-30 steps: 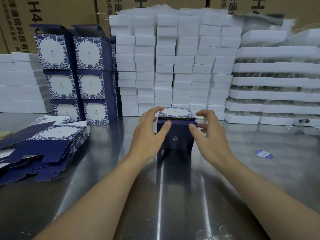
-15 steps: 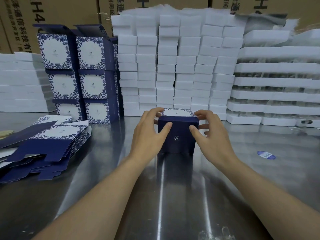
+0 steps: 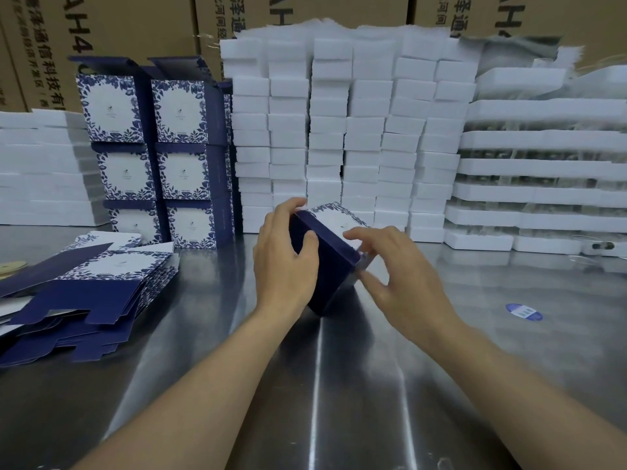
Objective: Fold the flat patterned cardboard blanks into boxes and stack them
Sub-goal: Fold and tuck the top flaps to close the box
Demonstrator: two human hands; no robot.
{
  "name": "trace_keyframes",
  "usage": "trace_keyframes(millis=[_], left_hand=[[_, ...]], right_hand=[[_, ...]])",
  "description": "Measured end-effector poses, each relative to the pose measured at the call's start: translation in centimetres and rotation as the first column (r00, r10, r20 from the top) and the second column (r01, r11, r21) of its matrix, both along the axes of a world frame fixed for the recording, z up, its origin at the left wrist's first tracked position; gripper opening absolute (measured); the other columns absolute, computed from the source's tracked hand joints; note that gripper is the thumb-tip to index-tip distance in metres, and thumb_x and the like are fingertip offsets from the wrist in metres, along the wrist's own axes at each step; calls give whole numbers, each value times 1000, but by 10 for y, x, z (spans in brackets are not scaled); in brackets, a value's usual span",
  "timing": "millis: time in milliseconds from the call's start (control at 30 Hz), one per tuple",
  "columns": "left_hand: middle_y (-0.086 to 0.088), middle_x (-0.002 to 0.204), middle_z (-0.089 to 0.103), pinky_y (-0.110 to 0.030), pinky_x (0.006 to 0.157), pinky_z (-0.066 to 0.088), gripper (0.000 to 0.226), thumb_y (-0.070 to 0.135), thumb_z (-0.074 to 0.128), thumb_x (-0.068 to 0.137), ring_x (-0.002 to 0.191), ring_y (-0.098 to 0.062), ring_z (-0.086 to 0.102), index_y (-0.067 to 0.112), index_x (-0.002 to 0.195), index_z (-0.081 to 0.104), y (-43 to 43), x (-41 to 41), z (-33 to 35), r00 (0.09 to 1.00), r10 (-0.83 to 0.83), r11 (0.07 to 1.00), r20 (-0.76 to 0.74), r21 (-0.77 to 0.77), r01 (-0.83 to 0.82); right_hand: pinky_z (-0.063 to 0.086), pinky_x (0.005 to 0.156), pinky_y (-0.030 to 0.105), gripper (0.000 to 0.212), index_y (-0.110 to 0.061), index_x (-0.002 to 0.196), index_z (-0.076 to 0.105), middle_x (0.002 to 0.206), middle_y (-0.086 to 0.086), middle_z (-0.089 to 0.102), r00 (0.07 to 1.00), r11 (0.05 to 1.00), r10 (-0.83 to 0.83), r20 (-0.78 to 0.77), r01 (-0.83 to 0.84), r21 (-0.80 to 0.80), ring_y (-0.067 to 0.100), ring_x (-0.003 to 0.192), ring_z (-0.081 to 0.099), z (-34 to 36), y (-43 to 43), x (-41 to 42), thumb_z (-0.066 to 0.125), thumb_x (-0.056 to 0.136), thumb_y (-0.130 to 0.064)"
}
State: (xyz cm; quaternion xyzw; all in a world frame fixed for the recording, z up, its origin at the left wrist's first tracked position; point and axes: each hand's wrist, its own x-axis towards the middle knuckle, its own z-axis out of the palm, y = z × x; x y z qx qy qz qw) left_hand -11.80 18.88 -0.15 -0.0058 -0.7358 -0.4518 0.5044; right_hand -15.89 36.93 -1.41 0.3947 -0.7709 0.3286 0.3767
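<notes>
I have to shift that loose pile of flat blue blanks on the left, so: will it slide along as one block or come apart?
Likely to come apart: the pile of flat blanks is already fanned, edges staggered. The sheets look thin, so probably light and floppy if lifted singly. The steel table looks smooth and shiny, so the bottom sheets may slip easily.

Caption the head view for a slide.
Left hand grips a tilted navy box over the steel table; right hand open beside it.

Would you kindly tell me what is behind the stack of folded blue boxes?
Behind the stack of boxes stand brown cartons with printed lettering. White foam blocks sit beside it to the right. The cartons' lower parts are hidden by the stack.
</notes>
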Motion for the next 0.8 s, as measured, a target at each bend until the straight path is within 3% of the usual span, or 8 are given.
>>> trace_keyframes(millis=[67, 167, 233, 367, 467, 567, 667, 800], left_hand=[[23, 122, 64, -41, 108, 41, 54, 13, 53, 84, 122, -9, 53, 33, 133, 61, 5, 8, 7, 998, 30, 998, -62, -59, -34], [23, 119, 66, -43, 107, 42, 58, 13, 49, 80, 122, -10, 54, 34, 133, 61, 16, 19, 12, 990, -93, 972, -109, -223, 67], [23, 122, 65, -44, 104, 48, 62, 13, 48, 83, 124, -14, 58, 39, 139, 54, 23, 21, 11, 970, -234, 930, -64, -304, 204], [25, 142, 55, -32, 109, 49, 69, 13, 58, 97, 136, -8, 55, 45, 154, 38, 26, 16, 8, 957, -288, 913, 18, -296, 280], [21, 139, 57, -31, 104, 48, 48, 27, 67, 98, 130, -4, 54, 38, 143, 54, 24, 12, 4, 994, -108, 914, -19, -396, 92], [21, 122, 69, -36, 100, 44, 25, 29, 64, 102, 119, -7, 56, 35, 126, 70, 17, 6, 0, 993, 103, 813, -63, -570, -121], [21, 117, 71, -34, 101, 37, 39, 12, 76, 90, 122, -14, 56, 34, 121, 70, 4, -1, -3, 943, 321, 691, -89, -658, -297], [17, 118, 71, -38, 96, 33, 58, 0, 77, 73, 119, -21, 57, 31, 121, 69, -27, -18, -1, 835, 543, 534, -84, -733, -421]], right_hand=[[45, 107, 37, 76, -40, 146, 52, 140, -13, 52, 994, 999, 2, -105, 2, 38, 13, 129, 51, 0, -3, 5, 88, 82, -25], [25, 123, 42, 102, -45, 158, 37, 171, -6, 25, 987, 995, 20, -158, -4, 100, 22, 155, 32, 3, -4, 9, 90, 71, -53], [22, 123, 41, 109, -45, 161, 29, 176, -4, 13, 990, 992, 72, -118, -58, 116, 17, 157, 29, 6, -5, 12, 85, 68, -59], [24, 114, 33, 100, -51, 156, 28, 174, -4, 22, 998, 1000, -2, -58, 2, 5, -2, 154, 22, 4, -9, 16, 76, 69, -57], [20, 112, 28, 90, -57, 150, 30, 168, -12, 31, 990, 981, -63, 127, 85, -176, -10, 153, 16, 2, -13, 15, 68, 69, -62], [40, 114, 46, 95, -58, 151, 30, 154, -22, 44, 984, 993, -19, 180, 39, -113, 1, 145, 42, -3, -6, 5, 77, 68, -62], [51, 103, 47, 106, -68, 154, 15, 146, -33, 44, 959, 1000, 3, 285, -12, 27, -4, 113, 61, -8, 3, 2, 84, 76, -50], [52, 91, 37, 96, -72, 152, 7, 143, -21, 46, 930, 996, -40, 364, 9, 86, -1, 104, 63, -24, 12, -8, 75, 90, -46]])
